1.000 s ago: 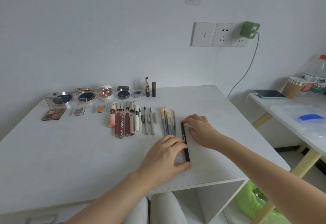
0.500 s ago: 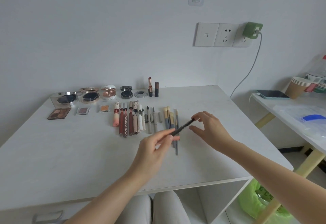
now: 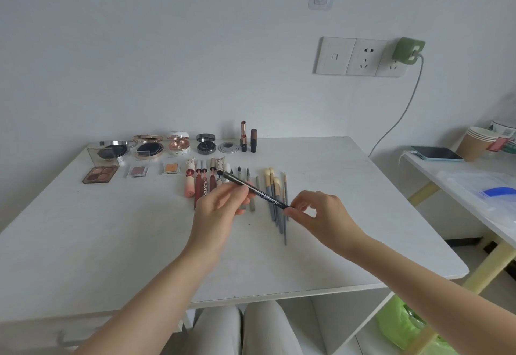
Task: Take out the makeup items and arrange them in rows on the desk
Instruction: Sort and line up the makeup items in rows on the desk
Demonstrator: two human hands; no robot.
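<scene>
A thin black makeup pencil [image 3: 258, 191] is held slanted in the air above the white desk [image 3: 111, 229]. My left hand [image 3: 220, 209] pinches its upper part and my right hand [image 3: 321, 212] pinches its lower end. Under the pencil lie rows of items: lip tubes [image 3: 199, 183], slim pens [image 3: 248, 178] and grey-handled brushes [image 3: 275, 195]. Behind them stand compacts [image 3: 148, 146], two lipsticks [image 3: 248, 137] and eyeshadow palettes [image 3: 100, 173] at the left.
A second table [image 3: 452, 176] at the right carries a phone [image 3: 435, 153], paper cups [image 3: 477, 142] and a plastic bag. A charger cable [image 3: 402, 114] hangs from the wall socket. A green bag [image 3: 402, 324] sits on the floor below the desk's right edge.
The black pencil lay flat on the desk under both hands. Both hands lifted it and turned it, its far end now pointing up-left over the rows.
</scene>
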